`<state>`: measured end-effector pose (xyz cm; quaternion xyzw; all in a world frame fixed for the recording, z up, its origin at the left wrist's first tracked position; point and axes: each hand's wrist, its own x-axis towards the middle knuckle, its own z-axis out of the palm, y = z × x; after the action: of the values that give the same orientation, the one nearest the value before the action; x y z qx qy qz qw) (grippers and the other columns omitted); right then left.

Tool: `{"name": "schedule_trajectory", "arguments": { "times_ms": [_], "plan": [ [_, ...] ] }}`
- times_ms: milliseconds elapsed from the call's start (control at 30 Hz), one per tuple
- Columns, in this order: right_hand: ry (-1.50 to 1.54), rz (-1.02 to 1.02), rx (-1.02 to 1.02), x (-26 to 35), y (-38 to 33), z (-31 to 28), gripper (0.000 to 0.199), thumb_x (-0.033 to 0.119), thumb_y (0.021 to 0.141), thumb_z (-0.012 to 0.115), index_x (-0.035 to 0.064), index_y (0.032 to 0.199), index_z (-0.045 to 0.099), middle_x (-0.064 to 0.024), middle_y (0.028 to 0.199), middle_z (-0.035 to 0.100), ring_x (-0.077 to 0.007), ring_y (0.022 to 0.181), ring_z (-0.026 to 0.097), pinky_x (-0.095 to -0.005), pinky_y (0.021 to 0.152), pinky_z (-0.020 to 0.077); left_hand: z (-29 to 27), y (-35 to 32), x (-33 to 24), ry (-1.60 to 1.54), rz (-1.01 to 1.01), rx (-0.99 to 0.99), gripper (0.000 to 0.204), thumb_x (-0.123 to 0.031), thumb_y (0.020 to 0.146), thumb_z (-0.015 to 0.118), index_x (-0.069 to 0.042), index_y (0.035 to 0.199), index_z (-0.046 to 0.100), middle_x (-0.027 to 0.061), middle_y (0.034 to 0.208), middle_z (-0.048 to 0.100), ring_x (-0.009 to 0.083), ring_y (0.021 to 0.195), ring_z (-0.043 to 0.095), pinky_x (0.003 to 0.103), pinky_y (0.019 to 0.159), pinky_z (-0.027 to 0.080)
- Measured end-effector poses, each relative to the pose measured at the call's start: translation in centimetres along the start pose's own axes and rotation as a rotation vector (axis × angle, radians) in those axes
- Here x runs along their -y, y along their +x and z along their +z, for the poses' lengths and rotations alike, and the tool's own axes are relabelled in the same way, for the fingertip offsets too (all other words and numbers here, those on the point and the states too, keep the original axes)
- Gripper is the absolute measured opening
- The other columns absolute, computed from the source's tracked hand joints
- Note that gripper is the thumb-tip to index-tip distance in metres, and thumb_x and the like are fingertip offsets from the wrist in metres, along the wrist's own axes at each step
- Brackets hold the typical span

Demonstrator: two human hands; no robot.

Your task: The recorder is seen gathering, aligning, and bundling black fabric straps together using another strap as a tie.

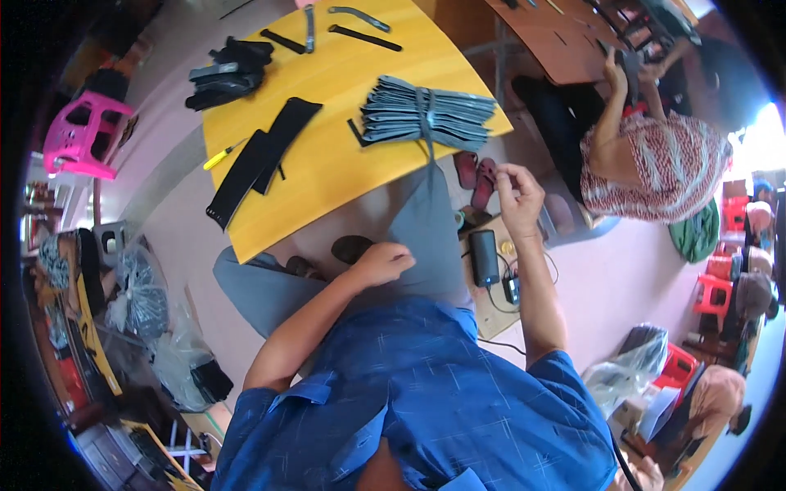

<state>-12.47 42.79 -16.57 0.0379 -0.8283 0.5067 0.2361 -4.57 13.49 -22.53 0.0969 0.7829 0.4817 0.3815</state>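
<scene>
My left hand point(383, 265) hovers above my lap, near the table's front edge, with its fingers curled closed; whether anything is inside does not show. My right hand point(521, 199) is raised to the right of the table corner, thumb and fingers pinched together, any held thing too small to see. Closest to it on the yellow table point(327, 188) lies a stack of grey-blue fabric strips point(430, 114), bound round the middle by a dark strap whose end hangs over the edge. Left of the stack rest black fabric pieces point(264, 159), overlapping, beside a yellow-handled tool point(219, 158).
A dark bundle point(229, 74) and several loose straps point(364, 37) occupy the table's far part. Right of my legs is a black power adapter point(484, 258) with cables. Pink sandals point(476, 178) lie under the table corner. A co-worker point(655, 164) sits at a brown table point(557, 41).
</scene>
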Motion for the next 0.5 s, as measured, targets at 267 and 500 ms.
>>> {"name": "schedule_trajectory", "arguments": {
  "times_ms": [267, 500],
  "plan": [
    [-0.117, 0.480, 0.149, -15.4, -10.0, -0.7, 0.012, 0.012, 0.094, 0.067, 0.0042, 0.101, 0.073, -0.0066, 0.085, 0.072, -0.0121, 0.077, 0.066, -0.0283, 0.073, 0.0530, 1.5, -3.5, 4.9, -0.018, -0.115, -0.030, 0.028, -0.028, 0.096, 0.063, -0.001, 0.096, 0.071, 0.0034, 0.070, 0.064, 0.0116, 0.066, 0.061, 0.030, 0.062, 0.049],
    [-0.043, 0.586, 0.100, -20.1, -10.3, -1.3, 0.012, 0.008, 0.096, 0.063, 0.0028, 0.102, 0.071, -0.0040, 0.088, 0.070, -0.0135, 0.076, 0.064, -0.0270, 0.070, 0.0509, 2.6, -3.7, 6.5, -0.384, -0.195, -0.175, 0.021, -0.020, 0.098, 0.062, -0.001, 0.098, 0.070, 0.0009, 0.071, 0.061, 0.0090, 0.063, 0.058, 0.025, 0.061, 0.048]
  ]
}}
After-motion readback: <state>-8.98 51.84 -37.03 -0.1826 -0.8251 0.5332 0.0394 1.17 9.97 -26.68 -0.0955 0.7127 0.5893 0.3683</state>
